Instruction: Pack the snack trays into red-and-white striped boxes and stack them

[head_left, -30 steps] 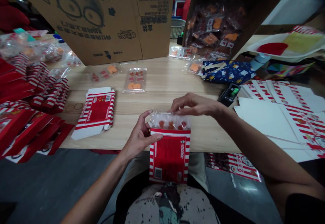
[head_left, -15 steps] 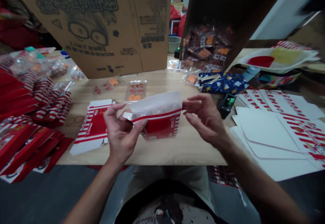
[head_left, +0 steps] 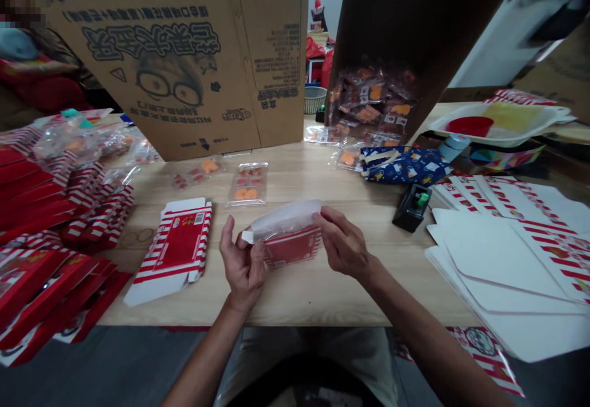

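Observation:
Between my two hands, above the table, is a red and white cardboard box [head_left: 291, 246] with a whitish flap along its top. My left hand [head_left: 244, 265] grips its left end, the thumb in front of the red panel. At the upper right corner, the fingers of my right hand [head_left: 342, 240] pinch the edge of the flap. A second red and white striped box [head_left: 179, 241] lies flat on the table to the left. Beyond my hands lies a clear packet [head_left: 247, 184] with orange and red pieces, and a similar packet [head_left: 203, 170] is left of it.
Stacks of striped boxes [head_left: 50, 272] crowd the left. Flat white and striped card sheets [head_left: 498, 259] lie right, near a black tape dispenser [head_left: 412, 207] and a blue patterned pouch [head_left: 403, 164]. Behind stand a large carton [head_left: 193, 56] and an open carton [head_left: 415, 26] holding packets.
My right hand has moved in to the box's right corner and closed on the flap edge. The view has tilted up slightly, and the held box appears lower and turned.

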Demonstrator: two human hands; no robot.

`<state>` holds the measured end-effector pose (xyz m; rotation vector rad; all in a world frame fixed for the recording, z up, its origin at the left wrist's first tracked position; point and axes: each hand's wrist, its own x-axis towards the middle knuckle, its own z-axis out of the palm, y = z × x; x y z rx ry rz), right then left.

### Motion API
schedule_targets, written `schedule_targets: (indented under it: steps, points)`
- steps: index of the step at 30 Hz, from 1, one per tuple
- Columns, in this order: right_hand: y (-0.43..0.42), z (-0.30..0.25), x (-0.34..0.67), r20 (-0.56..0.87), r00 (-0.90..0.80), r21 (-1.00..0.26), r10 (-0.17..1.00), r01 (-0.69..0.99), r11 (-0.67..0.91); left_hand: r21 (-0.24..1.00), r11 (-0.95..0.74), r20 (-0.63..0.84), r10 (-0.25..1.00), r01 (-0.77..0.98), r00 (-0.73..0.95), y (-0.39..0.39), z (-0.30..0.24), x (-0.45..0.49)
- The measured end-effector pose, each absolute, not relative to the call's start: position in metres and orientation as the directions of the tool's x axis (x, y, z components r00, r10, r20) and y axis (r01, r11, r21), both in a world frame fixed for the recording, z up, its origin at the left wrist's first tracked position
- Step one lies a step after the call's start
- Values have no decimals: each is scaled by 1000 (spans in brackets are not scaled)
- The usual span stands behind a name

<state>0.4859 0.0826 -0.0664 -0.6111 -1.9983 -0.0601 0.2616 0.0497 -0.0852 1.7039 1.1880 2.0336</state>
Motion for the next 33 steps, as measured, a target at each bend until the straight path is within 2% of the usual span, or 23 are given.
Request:
schedule_targets:
  steps: [2,5,8,12,14,16,18,21,23,25,27,31,33]
  points:
    - [82,-63,486,830,-354,-273,432,418,866,705,-651,705,605,280,-369,47,-86,269]
    - [81,-58,485,804,-345,-349,485,387,854,643,-653,764,515,401,-388,45,-92,274]
    - [81,-54,483,782,-330,-407,529,373,834,534,-655,843,465,535,-272,47,-97,268]
    - [80,-51,483,756,-284,-496,590,340,799,360,-690,915,393,628,-92,49,-90,254]
    - [80,-49,484,733,-293,-528,614,325,785,332,-700,923,380,632,-64,50,-83,248]
    - [80,-46,485,718,-320,-536,618,312,784,409,-697,891,446,589,-90,52,-75,245]
    - [80,-43,485,712,-346,-537,610,291,792,568,-664,796,594,486,-118,56,-65,243]
    - [82,-41,484,686,-358,-593,633,230,772,782,-583,615,778,218,-126,65,-52,240]
    - [84,-42,483,646,-328,-692,690,130,710,851,-523,525,848,52,-71,72,-45,238]
    - [87,-43,482,599,-321,-758,734,69,649,883,-470,469,882,10,38,77,-41,234]
    - [89,-41,484,611,-356,-718,707,129,684,891,-454,449,884,12,129,78,-40,231]
    - [89,-40,496,710,-495,-411,500,286,866,894,-420,445,874,-159,195,72,-45,230]
    - [88,-40,503,682,-599,-293,420,302,907,879,-445,472,862,-171,186,67,-48,233]
